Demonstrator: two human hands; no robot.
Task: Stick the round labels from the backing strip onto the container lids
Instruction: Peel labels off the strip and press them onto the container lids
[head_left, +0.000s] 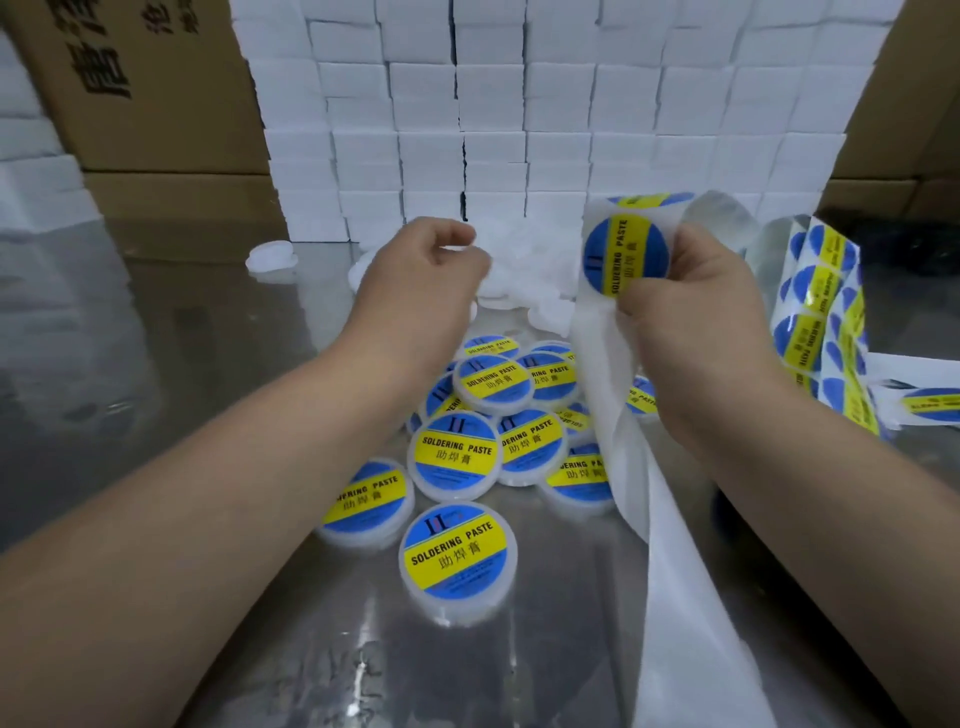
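Backing strip (675, 597) pinched in right hand (691, 296), round label (626, 257) at fingertips; left hand (421, 270) curled, grip unclear.

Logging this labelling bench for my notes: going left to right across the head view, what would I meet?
A cardboard box, loose white lid, left hand, right hand pinching the backing strip, hanging label strips.

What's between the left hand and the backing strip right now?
Head view: only the heap of unlabelled white lids, on the table behind that gap. Nothing else lies between the left hand and the backing strip.
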